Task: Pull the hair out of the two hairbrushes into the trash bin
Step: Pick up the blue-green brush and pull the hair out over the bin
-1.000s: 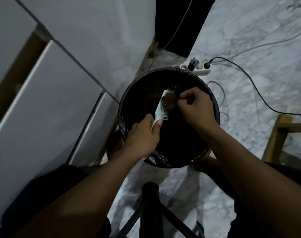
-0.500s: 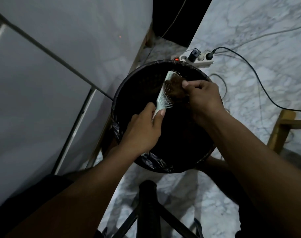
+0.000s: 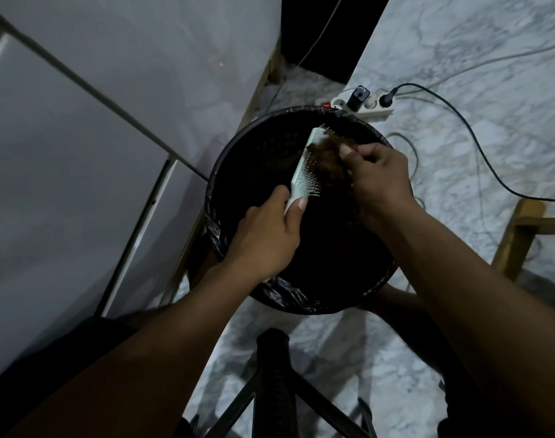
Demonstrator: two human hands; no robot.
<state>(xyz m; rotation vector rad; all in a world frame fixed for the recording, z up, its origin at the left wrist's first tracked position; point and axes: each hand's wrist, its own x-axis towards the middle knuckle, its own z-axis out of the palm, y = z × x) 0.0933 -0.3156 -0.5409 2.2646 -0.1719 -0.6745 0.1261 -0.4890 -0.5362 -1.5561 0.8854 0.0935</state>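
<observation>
A pale green hairbrush (image 3: 304, 172) is held over the round black trash bin (image 3: 238, 172), which is lined with a black bag. My left hand (image 3: 266, 235) grips the brush by its handle, bristles facing right. A clump of brown hair (image 3: 328, 159) sits in the bristles near the brush's far end. My right hand (image 3: 377, 181) is closed with its fingertips pinching that clump. Only one hairbrush is in view.
A white power strip (image 3: 364, 105) with plugs and a black cable lies on the marble floor behind the bin. White cabinet doors (image 3: 80, 153) stand at the left. A wooden frame (image 3: 519, 235) is at the right, and a black stool (image 3: 273, 374) below me.
The view has shifted, so the bin sits slightly higher and closer. My right hand has taken a fuller grip on the hair clump, and more hair has come loose from the bristles.
</observation>
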